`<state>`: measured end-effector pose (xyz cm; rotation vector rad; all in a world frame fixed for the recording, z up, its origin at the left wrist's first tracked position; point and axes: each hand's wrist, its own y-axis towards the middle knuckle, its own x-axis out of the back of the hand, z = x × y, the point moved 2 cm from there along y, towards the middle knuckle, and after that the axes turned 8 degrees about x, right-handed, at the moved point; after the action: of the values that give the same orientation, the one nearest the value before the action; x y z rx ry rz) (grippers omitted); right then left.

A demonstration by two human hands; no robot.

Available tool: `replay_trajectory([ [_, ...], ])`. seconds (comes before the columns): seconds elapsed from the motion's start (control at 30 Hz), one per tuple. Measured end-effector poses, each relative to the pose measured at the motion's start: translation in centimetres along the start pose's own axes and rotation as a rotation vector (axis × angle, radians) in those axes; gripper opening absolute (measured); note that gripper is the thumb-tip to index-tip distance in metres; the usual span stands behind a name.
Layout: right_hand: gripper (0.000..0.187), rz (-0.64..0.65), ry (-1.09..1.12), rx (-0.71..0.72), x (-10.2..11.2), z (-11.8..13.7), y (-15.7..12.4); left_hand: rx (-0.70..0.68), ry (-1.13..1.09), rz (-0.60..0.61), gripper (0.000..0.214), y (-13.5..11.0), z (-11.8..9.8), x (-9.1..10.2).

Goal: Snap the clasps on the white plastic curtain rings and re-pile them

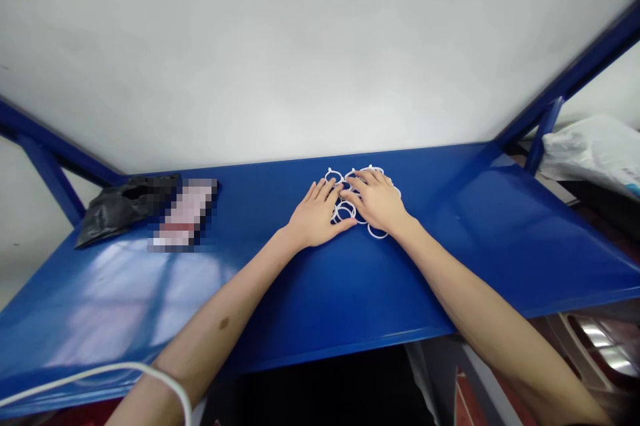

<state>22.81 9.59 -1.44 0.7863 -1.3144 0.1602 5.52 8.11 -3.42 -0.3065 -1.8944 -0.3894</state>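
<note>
Several thin white rings, each with a small nub where that shows, lie in a loose cluster on the blue tabletop. My left hand rests flat over the left part of the cluster, fingers stretched out and thumb pointing right. Over the right part lies my right hand, palm down with its fingers spread and reaching left. The fingertips of the two hands are close together. Parts of the rings are hidden under both hands, and one ring shows below the right palm.
On the left side lie a black plastic bag and a pixelated flat object. A white cable crosses the near left corner. Blue frame bars flank the shelf, and a white plastic bag stands beyond the right one.
</note>
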Motion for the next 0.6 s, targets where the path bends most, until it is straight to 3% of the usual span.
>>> replay_trajectory([
  [0.13,0.054,-0.051,-0.033,-0.029,0.1,0.0,0.0,-0.045,-0.005,0.001,0.085,0.3,-0.4,0.0],
  [0.3,0.052,-0.158,-0.017,-0.064,1.3,0.3,0.2,-0.017,-0.068,-0.059,0.072,-1.0,0.7,1.6],
  [0.43,0.047,-0.193,0.028,-0.03,1.9,0.9,0.4,0.095,-0.042,-0.246,0.051,-3.2,4.1,3.6],
  [0.53,0.045,-0.153,0.077,0.054,2.1,1.9,0.3,0.135,0.004,-0.417,0.027,-5.0,6.8,5.0],
  [0.6,0.041,-0.105,0.117,0.134,2.1,2.8,0.2,0.167,0.027,-0.515,0.021,-5.8,8.0,5.9],
])
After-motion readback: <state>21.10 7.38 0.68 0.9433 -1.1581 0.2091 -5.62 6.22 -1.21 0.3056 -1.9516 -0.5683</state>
